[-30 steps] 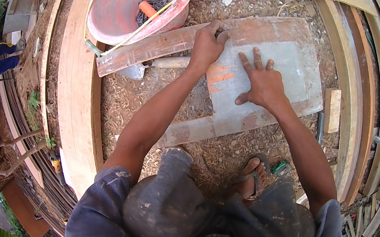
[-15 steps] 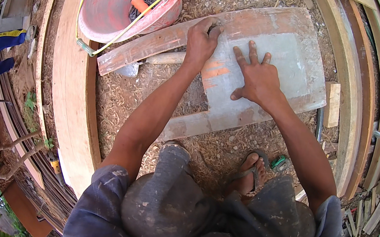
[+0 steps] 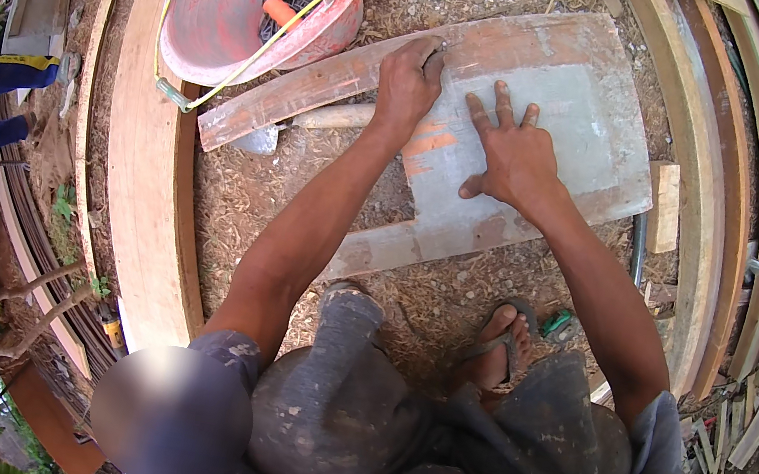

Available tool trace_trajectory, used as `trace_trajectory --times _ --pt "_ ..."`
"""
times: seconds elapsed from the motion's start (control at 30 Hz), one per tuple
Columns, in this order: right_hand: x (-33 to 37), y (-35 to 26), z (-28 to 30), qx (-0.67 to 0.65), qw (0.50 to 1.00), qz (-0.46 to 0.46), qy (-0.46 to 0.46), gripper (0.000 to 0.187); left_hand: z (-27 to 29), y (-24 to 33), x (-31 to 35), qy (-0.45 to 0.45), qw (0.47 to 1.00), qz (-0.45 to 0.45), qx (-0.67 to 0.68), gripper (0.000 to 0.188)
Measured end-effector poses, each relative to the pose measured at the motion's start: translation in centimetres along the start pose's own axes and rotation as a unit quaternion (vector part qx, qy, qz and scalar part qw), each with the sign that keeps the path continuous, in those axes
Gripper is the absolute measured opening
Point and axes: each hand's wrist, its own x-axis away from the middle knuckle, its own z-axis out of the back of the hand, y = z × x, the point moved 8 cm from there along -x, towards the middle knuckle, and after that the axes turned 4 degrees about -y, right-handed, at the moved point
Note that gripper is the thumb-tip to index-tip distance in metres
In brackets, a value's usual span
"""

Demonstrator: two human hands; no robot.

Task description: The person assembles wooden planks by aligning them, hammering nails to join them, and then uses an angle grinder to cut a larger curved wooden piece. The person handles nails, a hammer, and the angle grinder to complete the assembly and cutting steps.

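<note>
A worn plywood board (image 3: 566, 97) with a grey-smeared face lies on the ground in front of me. A long strip reaches left from its far side, and a shorter one from its near side. My right hand (image 3: 514, 164) rests flat on the grey area, fingers spread. At the far strip's inner end, my left hand (image 3: 408, 85) is closed in a pinch against the wood; what it holds, if anything, is too small to make out. Beneath that strip lies a tool with a wooden handle (image 3: 335, 115) and a grey metal blade (image 3: 258, 139).
A pink-stained bucket (image 3: 225, 17) at the far left holds nails and an orange-handled item (image 3: 282, 13). Thick timber (image 3: 152, 146) runs along the left, with more planks (image 3: 691, 140) at right. A wood block (image 3: 664, 208) sits by the board's right edge. Shavings cover the soil.
My left hand has shifted slightly right along the board, still pinched. My right hand stays in place. A blurred round patch now covers the lower left of the view.
</note>
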Motion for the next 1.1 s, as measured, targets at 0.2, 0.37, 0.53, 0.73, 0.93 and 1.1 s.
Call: trace_trajectory --times 0.2,0.37,0.53,0.73,0.93,1.1 --pt "0.0 0.2 -0.1 0.000 1.000 0.002 0.003 0.122 -0.2 -0.2 0.1 -0.010 1.000 0.020 -0.005 0.017" --pt "0.1 0.3 0.0 -0.008 1.000 0.007 0.000 0.127 -1.0 -1.4 -0.3 -0.052 0.997 0.049 -0.022 0.019" --pt "-0.2 0.7 -0.3 -0.043 0.999 0.004 -0.022 0.121 -1.1 -2.6 -1.9 -0.099 0.991 0.019 -0.092 0.028" --pt "-0.3 0.6 -0.5 -0.045 0.999 0.003 -0.017 0.120 -3.6 -6.4 -5.0 -0.339 0.931 0.130 -0.034 0.040" --pt "-0.2 0.8 -0.4 -0.062 0.998 0.007 -0.013 0.120 -3.3 -5.1 -6.1 -0.383 0.912 0.145 -0.017 0.039" --pt "0.0 0.5 -0.1 -0.029 0.999 0.017 0.005 0.125 -2.7 -5.0 -5.5 -0.346 0.928 0.137 0.015 0.020"
